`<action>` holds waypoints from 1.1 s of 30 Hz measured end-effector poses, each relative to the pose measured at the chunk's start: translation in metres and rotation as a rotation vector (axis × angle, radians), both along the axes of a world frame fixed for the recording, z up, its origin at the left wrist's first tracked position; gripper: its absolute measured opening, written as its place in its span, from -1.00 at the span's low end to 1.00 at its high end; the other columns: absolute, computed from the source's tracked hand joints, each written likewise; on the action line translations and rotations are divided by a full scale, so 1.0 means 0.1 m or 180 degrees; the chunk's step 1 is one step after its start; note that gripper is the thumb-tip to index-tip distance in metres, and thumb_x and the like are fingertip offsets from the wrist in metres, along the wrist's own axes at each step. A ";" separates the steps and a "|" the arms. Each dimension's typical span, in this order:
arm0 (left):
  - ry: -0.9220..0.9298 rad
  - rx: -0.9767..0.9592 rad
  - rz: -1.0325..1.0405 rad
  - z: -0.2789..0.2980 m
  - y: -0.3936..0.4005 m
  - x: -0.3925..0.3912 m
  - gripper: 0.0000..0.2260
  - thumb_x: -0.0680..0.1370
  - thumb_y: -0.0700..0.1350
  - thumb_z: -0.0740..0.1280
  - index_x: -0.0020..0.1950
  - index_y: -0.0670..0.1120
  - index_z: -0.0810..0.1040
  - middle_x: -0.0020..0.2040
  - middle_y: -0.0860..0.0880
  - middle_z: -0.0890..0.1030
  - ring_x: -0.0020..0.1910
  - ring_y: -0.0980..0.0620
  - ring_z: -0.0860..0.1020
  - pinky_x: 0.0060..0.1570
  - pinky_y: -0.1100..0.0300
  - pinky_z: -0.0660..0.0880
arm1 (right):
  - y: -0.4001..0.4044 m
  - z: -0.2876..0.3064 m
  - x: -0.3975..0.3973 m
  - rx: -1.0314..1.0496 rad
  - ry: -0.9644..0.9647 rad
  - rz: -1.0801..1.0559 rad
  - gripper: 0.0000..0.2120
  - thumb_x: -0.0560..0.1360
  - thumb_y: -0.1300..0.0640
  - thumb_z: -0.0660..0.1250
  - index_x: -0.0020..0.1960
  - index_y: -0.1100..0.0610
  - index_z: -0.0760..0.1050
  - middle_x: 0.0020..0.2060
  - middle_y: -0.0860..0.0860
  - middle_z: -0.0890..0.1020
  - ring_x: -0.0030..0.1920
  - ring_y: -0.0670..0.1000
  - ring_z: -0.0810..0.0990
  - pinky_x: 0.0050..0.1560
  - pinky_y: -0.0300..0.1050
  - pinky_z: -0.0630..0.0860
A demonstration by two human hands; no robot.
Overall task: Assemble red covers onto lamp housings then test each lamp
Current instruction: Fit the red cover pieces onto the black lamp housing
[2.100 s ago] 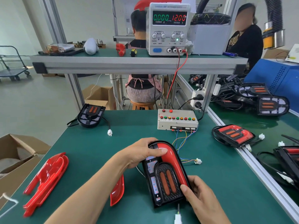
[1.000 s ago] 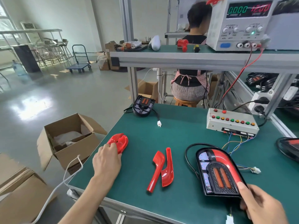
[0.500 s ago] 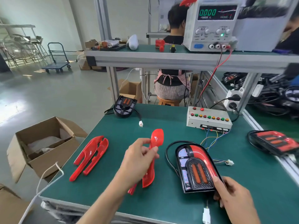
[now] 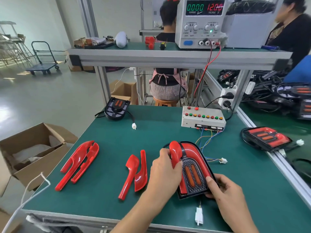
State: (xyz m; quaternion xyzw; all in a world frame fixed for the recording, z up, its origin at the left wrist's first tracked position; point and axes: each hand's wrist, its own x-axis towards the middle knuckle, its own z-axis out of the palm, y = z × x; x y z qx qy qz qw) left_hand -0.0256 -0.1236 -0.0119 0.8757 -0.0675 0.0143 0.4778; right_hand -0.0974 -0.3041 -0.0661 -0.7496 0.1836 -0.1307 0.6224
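Observation:
A black lamp housing (image 4: 193, 175) with two orange strips lies on the green table (image 4: 168, 125) in front of me, a red cover along its right side. My left hand (image 4: 164, 170) grips a red cover (image 4: 175, 153) and holds it on the housing's left side. My right hand (image 4: 223, 187) grips the housing's lower right corner. Two loose red covers (image 4: 134, 170) lie just left of my left hand, and a stacked pair of red covers (image 4: 79, 162) lies further left. The housing's white plug (image 4: 199, 216) rests near the table's front edge.
A test box (image 4: 202, 117) with coloured buttons stands behind the housing, its wires ending in a white connector (image 4: 223, 160). Another housing (image 4: 117, 108) sits at the back left, a covered lamp (image 4: 266, 137) at the right. The power supply (image 4: 201, 22) is on the shelf. Open carton (image 4: 33, 148) at left.
My left hand carried a red cover from the left of the table to the housing and now holds it on the housing's left side. My right hand stays on the housing's lower corner.

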 end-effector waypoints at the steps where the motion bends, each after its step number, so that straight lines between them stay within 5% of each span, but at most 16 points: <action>1: -0.0117 0.0224 0.0034 0.02 0.00 -0.01 -0.81 0.57 0.04 0.36 0.11 0.03 0.42 -0.15 0.03 0.61 -0.10 -0.02 0.59 -0.01 -0.02 0.53 | 0.00 -0.01 0.00 0.0014 -0.0017 0.0021 -0.94 0.57 0.18 0.42 -0.02 0.10 0.68 -0.23 -0.01 0.76 -0.28 -0.01 0.73 -0.28 -0.28 0.63; 4: -0.0330 0.0793 0.0109 0.06 0.01 -0.01 -0.72 0.55 0.13 0.37 0.13 0.00 0.45 0.01 0.04 0.50 -0.01 -0.05 0.54 0.05 0.04 0.47 | -0.01 -0.01 0.00 0.0063 -0.0054 0.0045 -0.94 0.57 0.19 0.41 -0.01 0.10 0.67 -0.22 -0.02 0.76 -0.28 -0.05 0.72 -0.29 -0.28 0.62; 8: -0.0132 0.0639 0.0053 -0.02 0.06 -0.03 -0.65 0.53 0.20 0.40 0.20 0.06 0.46 0.05 0.10 0.41 0.01 0.05 0.50 0.07 0.16 0.42 | -0.03 -0.03 0.01 0.0081 -0.0064 0.0046 -0.93 0.58 0.18 0.40 -0.01 0.08 0.67 -0.22 -0.04 0.76 -0.29 -0.05 0.72 -0.29 -0.29 0.62; 16: 0.0533 -0.0421 -0.0182 -0.21 0.13 0.02 -0.32 0.44 0.26 0.47 0.47 0.29 0.22 0.12 0.19 0.55 0.03 0.21 0.59 0.11 0.21 0.52 | -0.10 -0.08 0.01 0.0186 -0.0217 0.0117 -0.90 0.59 0.16 0.38 0.04 0.06 0.68 -0.17 -0.02 0.77 -0.22 -0.07 0.73 -0.23 -0.27 0.64; 22: 0.1582 -0.1997 -0.0900 -0.15 0.10 0.06 -0.61 0.55 -0.06 0.48 0.30 -0.17 0.49 0.12 -0.09 0.72 0.14 -0.05 0.68 0.17 -0.05 0.62 | -0.14 -0.07 0.02 0.0800 -0.0444 0.0022 -0.86 0.57 0.18 0.37 0.05 0.15 0.69 -0.09 0.12 0.76 -0.13 0.02 0.75 -0.20 -0.20 0.67; 28: 0.1428 -0.2816 -0.0832 -0.22 0.00 0.07 -0.54 0.51 -0.09 0.51 0.32 -0.25 0.48 0.21 -0.20 0.66 0.21 -0.17 0.64 0.07 -0.08 0.64 | -0.11 0.00 0.00 0.0878 -0.0590 0.0067 -0.53 0.43 -0.04 0.36 0.25 0.21 0.55 -0.03 0.21 0.73 -0.09 0.15 0.74 -0.17 -0.07 0.70; 33: 0.0975 -0.3023 -0.0615 -0.30 -0.15 0.05 -0.41 0.38 0.06 0.60 0.28 -0.18 0.52 0.19 -0.15 0.68 0.20 -0.14 0.64 0.09 -0.06 0.62 | 0.03 0.08 -0.04 0.0450 -0.0411 0.0382 -0.32 0.41 -0.04 0.39 0.46 -0.10 0.19 -0.19 0.11 0.75 -0.25 0.10 0.73 -0.36 -0.16 0.57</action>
